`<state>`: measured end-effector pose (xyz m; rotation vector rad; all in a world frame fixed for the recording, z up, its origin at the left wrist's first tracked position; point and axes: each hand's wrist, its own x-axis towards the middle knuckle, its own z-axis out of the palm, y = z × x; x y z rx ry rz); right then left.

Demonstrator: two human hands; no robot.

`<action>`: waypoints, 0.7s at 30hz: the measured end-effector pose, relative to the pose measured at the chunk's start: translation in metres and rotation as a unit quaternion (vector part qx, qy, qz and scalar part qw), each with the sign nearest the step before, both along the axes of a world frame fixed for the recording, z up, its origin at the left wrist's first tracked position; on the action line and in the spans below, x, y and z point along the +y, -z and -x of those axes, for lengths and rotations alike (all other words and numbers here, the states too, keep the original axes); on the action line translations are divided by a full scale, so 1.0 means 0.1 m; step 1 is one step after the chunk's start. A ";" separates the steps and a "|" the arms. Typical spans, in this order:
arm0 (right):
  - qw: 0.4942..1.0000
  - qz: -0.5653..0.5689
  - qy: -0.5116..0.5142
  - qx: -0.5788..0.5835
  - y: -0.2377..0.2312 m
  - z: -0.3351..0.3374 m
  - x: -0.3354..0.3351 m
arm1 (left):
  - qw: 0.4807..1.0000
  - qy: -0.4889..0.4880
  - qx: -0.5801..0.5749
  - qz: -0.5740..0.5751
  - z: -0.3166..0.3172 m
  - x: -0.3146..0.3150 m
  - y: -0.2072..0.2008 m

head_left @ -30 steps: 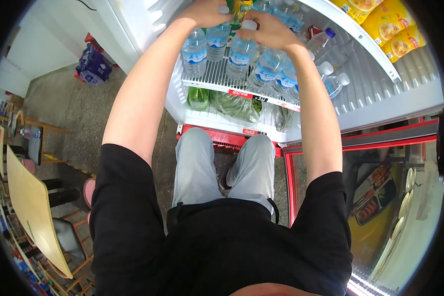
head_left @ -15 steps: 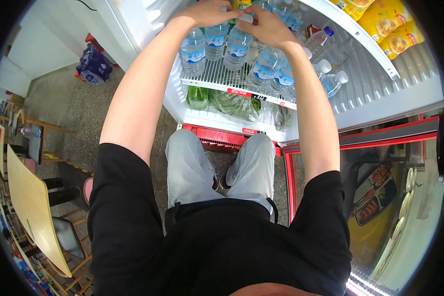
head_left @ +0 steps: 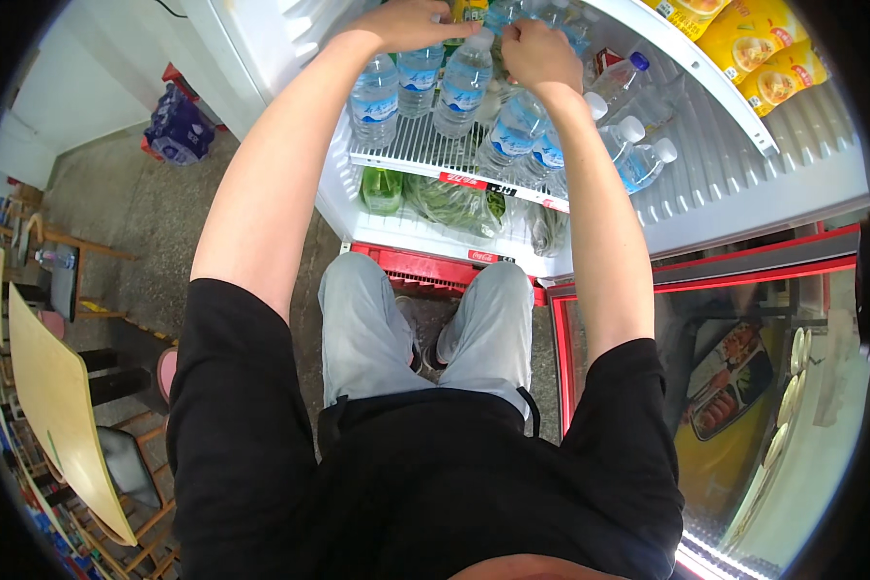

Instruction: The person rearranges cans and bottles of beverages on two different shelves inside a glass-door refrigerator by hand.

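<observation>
Both my arms reach into a fridge, over a wire shelf [head_left: 425,132] of clear water bottles with blue labels. My left hand [head_left: 408,25] is open above the left bottles, its thumb stretched out beside the white cap of an upright water bottle [head_left: 464,89]. Two more water bottles, one at the far left [head_left: 374,104] and one beside it [head_left: 419,81], stand below that hand. My right hand [head_left: 543,56] is closed, fingers curled, behind tilted front bottles [head_left: 514,130]; what it grips, if anything, is hidden.
Yellow packages [head_left: 754,43] sit in a door rack at upper right. Below the shelf are a green bottle [head_left: 382,191] and bagged greens [head_left: 454,203]. A red-framed glass door [head_left: 563,358] stands at right. Behind on the left are a table [head_left: 53,396] and a purple pack [head_left: 181,126].
My right hand has moved right, away from the upright bottle's cap, and its fingers have curled in. My left hand stays nearly in place. The view has shifted slightly.
</observation>
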<state>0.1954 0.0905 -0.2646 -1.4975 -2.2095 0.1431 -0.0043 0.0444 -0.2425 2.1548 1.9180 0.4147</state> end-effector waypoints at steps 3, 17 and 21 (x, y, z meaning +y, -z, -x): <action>0.999 -0.036 0.039 -0.002 -0.04 0.02 -0.12 | 1.000 0.000 -0.010 -0.015 0.01 0.01 0.03; 0.935 -0.289 -0.014 0.207 0.44 0.00 -0.41 | 0.998 0.021 -0.048 0.016 -0.02 -0.08 -0.06; 0.920 -0.282 -0.042 0.270 0.45 0.03 -0.45 | 0.997 0.040 -0.063 -0.016 0.03 -0.02 0.01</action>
